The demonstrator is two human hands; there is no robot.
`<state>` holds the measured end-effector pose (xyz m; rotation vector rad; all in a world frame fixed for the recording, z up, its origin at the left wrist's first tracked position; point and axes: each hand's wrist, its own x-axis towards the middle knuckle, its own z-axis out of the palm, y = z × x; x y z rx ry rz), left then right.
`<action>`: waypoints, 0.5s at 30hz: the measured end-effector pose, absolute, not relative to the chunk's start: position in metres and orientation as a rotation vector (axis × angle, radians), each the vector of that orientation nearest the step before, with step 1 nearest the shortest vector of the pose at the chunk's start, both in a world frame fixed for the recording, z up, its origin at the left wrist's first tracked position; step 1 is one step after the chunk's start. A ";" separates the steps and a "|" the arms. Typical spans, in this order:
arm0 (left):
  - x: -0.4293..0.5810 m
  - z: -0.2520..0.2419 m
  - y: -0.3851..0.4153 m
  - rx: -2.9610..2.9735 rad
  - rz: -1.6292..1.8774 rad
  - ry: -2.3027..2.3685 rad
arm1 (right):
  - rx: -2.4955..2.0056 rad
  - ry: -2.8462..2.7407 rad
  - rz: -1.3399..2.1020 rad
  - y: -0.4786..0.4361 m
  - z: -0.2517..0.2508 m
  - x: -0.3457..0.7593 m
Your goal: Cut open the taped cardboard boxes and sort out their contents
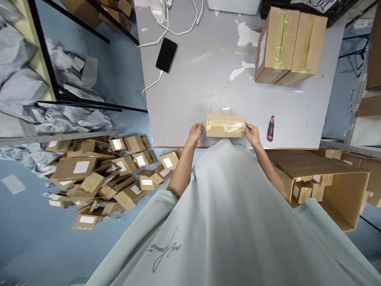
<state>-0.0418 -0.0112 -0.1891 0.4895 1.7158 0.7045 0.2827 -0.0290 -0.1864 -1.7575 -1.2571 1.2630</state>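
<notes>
A small cardboard box (225, 126) with shiny clear tape along it lies at the table's near edge, in front of my body. At its right end, my right hand (251, 133) grips the corner between thumb and fingers. Just off the left end is my left hand (196, 131), its fingers pinched together; whether something thin is between them is too small to tell. A red and black utility knife (270, 129) rests on the table to the right of my right hand.
Two taped boxes (282, 43) stand at the table's (202, 79) back right. A black phone (166, 55) with a white cable lies back left. An open carton (342, 194) is below right; several boxes (80, 167) cover the floor left.
</notes>
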 end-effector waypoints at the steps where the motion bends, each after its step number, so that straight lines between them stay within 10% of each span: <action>1: -0.040 -0.189 -0.010 0.484 0.688 1.720 | -1.788 -1.209 1.240 -0.030 -0.187 0.289; 15: 0.029 -0.139 -0.009 0.760 0.654 1.311 | -1.865 -1.340 1.050 -0.056 -0.086 0.292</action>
